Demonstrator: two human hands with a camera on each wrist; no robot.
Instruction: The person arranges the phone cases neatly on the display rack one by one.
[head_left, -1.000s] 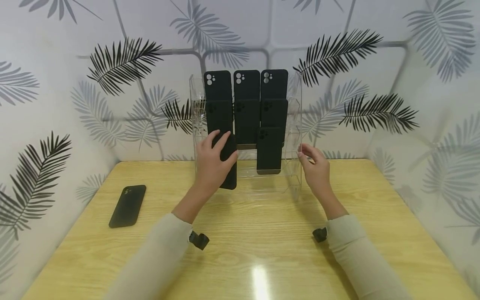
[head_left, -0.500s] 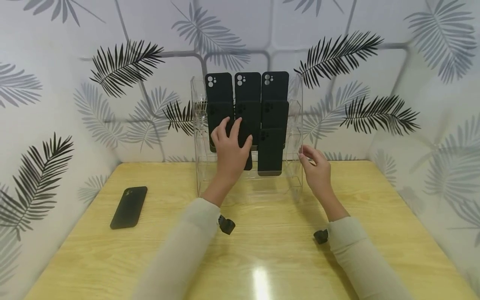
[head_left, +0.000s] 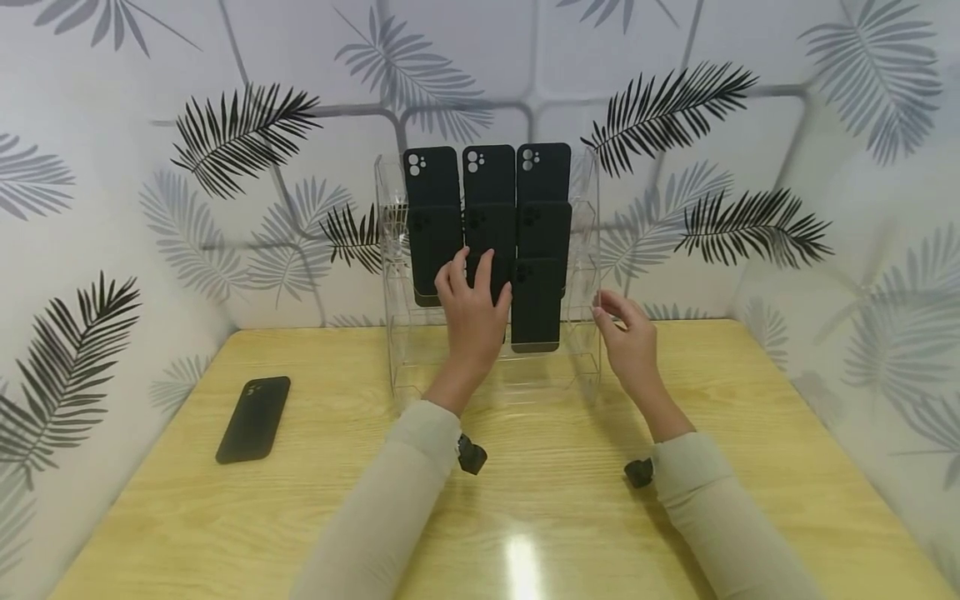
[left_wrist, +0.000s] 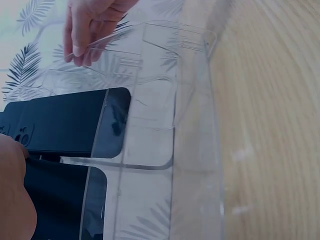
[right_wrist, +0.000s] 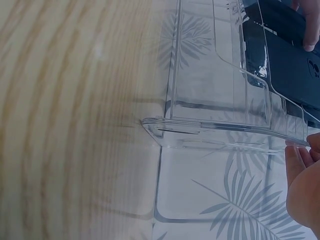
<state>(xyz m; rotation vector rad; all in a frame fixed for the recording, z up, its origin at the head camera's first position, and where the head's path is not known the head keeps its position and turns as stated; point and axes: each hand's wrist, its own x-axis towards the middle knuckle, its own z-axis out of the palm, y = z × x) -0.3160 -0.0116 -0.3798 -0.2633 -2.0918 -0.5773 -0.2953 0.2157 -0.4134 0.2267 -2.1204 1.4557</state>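
A clear acrylic tiered rack (head_left: 386, 342) stands against the wall, filled with black phone cases. My left hand (head_left: 475, 317) grips a black phone case (left_wrist: 60, 200) by its sides in the middle of the third tier. Its lower end shows at the clear ledge in the left wrist view, level with the neighbouring case (head_left: 536, 308) on its right. In the head view the hand covers most of it. My right hand (head_left: 630, 333) pinches the rack's right side edge (right_wrist: 250, 129) between thumb and fingers.
Three phone cases stand in the top tier, including the left one (head_left: 432, 177), and three more in the tier below. Another black phone case (head_left: 253, 419) lies on the wooden table (head_left: 570, 492) at the left. Leaf-patterned walls (head_left: 862, 250) close in the back and sides.
My left hand has carried the phone case from the rack's left side rightward to the middle, then slightly down into the third tier. My right hand has stayed at the rack's edge.
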